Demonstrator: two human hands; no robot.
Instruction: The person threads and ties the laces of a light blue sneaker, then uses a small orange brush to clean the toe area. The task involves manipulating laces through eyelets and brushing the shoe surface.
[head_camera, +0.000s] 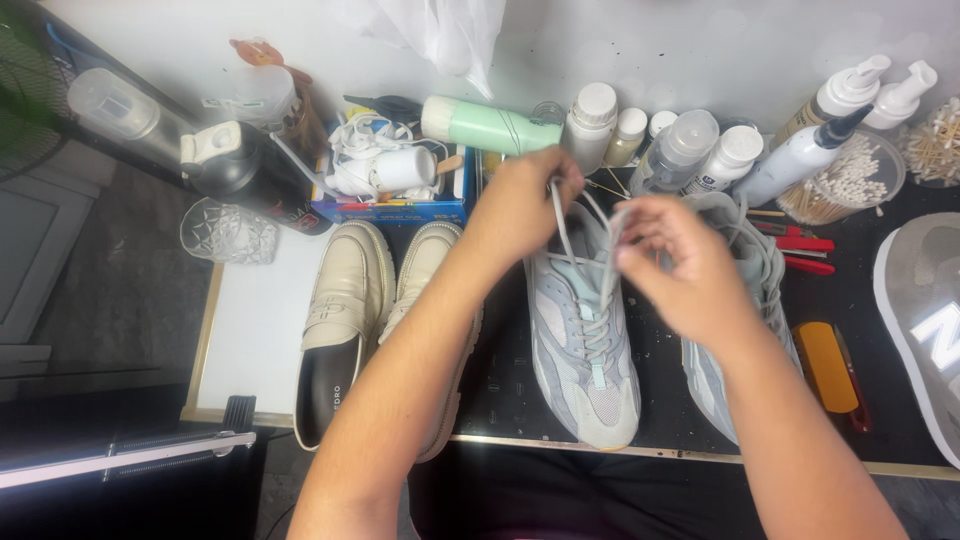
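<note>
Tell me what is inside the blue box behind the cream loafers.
The blue box holds a white cup lying among tangled white laces. Whatever lies beneath them is covered.

A blue box (392, 208) with a bright printed front sits to the left of the left hand (520, 200). Behind both hands stand white and clear bottles (680, 150) with small labels, and a green tube (480, 125) lies flat.

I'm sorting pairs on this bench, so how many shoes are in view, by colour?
Cream loafers: 2
Grey-blue sneakers: 2, the left hand and right hand pulling the laces of one
Grey and white sneaker at the right edge: 1
Total: 5
</note>
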